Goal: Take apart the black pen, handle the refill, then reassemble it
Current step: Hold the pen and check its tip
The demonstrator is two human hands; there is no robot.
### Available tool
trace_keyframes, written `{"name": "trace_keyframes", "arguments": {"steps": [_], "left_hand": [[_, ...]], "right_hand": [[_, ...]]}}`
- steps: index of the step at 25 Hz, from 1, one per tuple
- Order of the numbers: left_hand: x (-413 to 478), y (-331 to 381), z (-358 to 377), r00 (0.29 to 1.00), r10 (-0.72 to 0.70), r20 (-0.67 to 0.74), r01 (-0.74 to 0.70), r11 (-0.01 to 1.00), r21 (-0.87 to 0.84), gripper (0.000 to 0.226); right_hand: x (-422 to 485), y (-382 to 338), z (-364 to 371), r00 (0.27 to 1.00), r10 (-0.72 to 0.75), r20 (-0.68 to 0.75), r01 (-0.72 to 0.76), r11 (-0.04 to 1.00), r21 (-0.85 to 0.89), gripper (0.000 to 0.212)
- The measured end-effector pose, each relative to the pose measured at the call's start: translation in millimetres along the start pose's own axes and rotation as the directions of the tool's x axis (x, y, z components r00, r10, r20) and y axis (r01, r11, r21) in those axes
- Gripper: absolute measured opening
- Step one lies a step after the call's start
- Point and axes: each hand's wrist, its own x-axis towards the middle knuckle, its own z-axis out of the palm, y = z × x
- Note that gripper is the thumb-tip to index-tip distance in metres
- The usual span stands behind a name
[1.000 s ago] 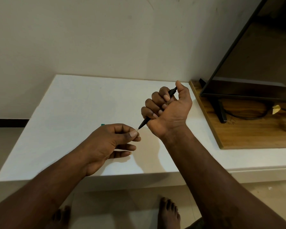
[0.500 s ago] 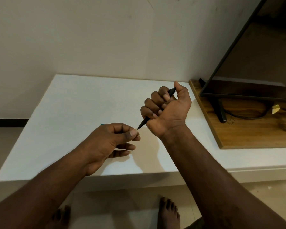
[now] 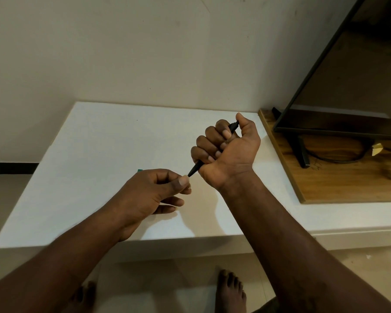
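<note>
My right hand (image 3: 226,152) grips the black pen (image 3: 195,169) in a fist above the white table, thumb on the pen's top end at the upper right. The tapered tip points down to the left and pokes out below the fist. My left hand (image 3: 158,190) pinches at the very tip of the pen with thumb and forefinger; whatever it pinches there is too small to make out. Most of the barrel is hidden inside the right fist.
Both hands hover over a white table (image 3: 95,159) set against a plain wall. A small green thing (image 3: 140,170) peeks out behind my left hand. To the right a wooden board (image 3: 339,184) carries a TV screen (image 3: 348,86) on a black stand with a cable. Bare feet show on the floor below.
Almost nothing: the right fist and pen have shifted very slightly left and down, and the left hand keeps its pinch at the tip.
</note>
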Motion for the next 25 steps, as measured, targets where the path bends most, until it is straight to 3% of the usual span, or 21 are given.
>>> {"name": "trace_keyframes", "arguments": {"steps": [5,9,13,17,25], "left_hand": [[0,-3,6,0.982,0.13,-0.134,-0.095,0.966,0.241,0.044],[-1,-3,8,0.946,0.27,-0.177,-0.165,0.875,0.454,0.057],[-3,-1,7,0.911,0.37,-0.183,-0.221,0.812,0.541,0.06],[-6,-2,8,0.876,0.458,-0.152,-0.271,0.727,0.63,0.064],[-10,-3,7,0.838,0.501,-0.217,-0.241,0.696,0.676,0.062]], "right_hand": [[0,-1,-2,0.997,0.068,-0.029,-0.066,0.996,0.066,0.053],[-2,-2,-5,0.987,0.146,-0.06,-0.133,0.975,0.177,0.057],[-3,-2,-4,0.979,0.197,-0.053,-0.181,0.96,0.212,0.062],[0,1,-4,0.961,0.242,-0.134,-0.213,0.957,0.196,0.067],[0,6,-4,0.957,0.216,-0.191,-0.185,0.968,0.167,0.069]]}}
